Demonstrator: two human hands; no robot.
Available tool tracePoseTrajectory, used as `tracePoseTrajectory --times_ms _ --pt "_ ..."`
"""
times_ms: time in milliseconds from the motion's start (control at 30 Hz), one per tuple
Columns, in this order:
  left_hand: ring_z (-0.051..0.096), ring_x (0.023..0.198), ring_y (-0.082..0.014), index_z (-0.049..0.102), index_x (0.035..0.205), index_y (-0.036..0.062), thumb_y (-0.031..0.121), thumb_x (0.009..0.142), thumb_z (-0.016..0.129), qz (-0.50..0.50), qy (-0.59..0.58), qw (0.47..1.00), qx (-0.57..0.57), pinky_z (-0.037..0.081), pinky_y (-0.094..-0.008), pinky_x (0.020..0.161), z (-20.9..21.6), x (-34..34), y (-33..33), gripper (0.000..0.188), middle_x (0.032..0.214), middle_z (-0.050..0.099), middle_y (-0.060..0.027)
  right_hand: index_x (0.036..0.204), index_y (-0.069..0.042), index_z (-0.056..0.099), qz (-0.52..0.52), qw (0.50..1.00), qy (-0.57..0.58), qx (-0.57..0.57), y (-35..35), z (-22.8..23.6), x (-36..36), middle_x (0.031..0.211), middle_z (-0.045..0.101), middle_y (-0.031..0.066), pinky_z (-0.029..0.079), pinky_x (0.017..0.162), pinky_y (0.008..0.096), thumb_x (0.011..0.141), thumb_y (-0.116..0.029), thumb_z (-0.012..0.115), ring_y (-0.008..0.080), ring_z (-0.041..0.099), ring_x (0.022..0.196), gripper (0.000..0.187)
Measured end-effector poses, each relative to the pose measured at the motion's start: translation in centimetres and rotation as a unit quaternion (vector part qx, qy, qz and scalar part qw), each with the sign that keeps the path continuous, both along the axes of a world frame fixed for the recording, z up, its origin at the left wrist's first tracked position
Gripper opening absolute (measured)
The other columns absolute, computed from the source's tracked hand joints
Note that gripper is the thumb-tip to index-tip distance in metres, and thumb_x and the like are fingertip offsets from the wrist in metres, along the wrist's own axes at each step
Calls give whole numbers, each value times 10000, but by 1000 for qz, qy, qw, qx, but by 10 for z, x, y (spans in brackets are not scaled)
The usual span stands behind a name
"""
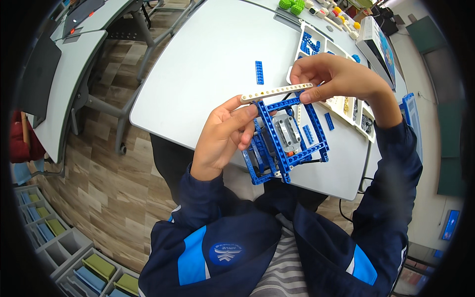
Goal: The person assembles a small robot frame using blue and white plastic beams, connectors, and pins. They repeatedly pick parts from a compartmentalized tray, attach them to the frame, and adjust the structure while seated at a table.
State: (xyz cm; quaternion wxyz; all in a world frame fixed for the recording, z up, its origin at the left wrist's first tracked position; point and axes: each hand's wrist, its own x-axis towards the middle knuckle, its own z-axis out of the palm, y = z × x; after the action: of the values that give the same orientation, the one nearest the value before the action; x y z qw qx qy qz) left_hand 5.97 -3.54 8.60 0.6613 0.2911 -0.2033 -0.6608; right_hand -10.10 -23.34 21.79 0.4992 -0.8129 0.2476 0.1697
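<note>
A white beam (277, 92) is held at both ends, pinched by the left hand (222, 133) and the right hand (336, 76), above the blue frame (287, 138) over the surface (208, 64). Fitting appears to be underway; the beam's holes must next be aligned with the frame's top edge.

We cannot see the near edge of the blue beam frame (287, 143) — the left hand (222, 136) covers its left side, and the white beam (277, 92) above it vanishes under fingertips at both ends. Behind the frame, the right hand (341, 76) hides much of the white sorting tray (309, 42); the pieces in its compartments are too small for us to tell apart. Farther beyond the frame, the green and yellow parts (292, 6) are cut off by the picture's top edge — their shapes stay unclear.
</note>
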Motion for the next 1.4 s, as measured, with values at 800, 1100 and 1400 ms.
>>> tracePoseTrajectory --times_ms 800,1100,1400 --pt "658 638 -135 551 1285 -68 176 960 672 100 -145 984 20 508 -217 506 14 13 22 424 982 720 -175 909 -87 630 -135 985 -98 44 -1 -21 -17 655 496 -91 276 506 160 868 -262 781 -2 429 573 235" --pt "563 1002 -243 724 1117 64 114 825 762 333 -741 577 84 516 -335 794 -42 83 -1 299 1142 631 -62 918 -97 640 -149 980 -129 15 9 -32 -27 721 507 -70 321 538 169 960 -335 684 15 449 628 246" --pt "668 730 -156 732 959 3 53 886 722 431 -599 675 -4 508 -268 606 16 35 -2 90 884 730 -102 942 -4 640 -204 884 -325 -268 57 -11 -36 797 600 3 424 705 233 951 -137 658 78 527 738 135"
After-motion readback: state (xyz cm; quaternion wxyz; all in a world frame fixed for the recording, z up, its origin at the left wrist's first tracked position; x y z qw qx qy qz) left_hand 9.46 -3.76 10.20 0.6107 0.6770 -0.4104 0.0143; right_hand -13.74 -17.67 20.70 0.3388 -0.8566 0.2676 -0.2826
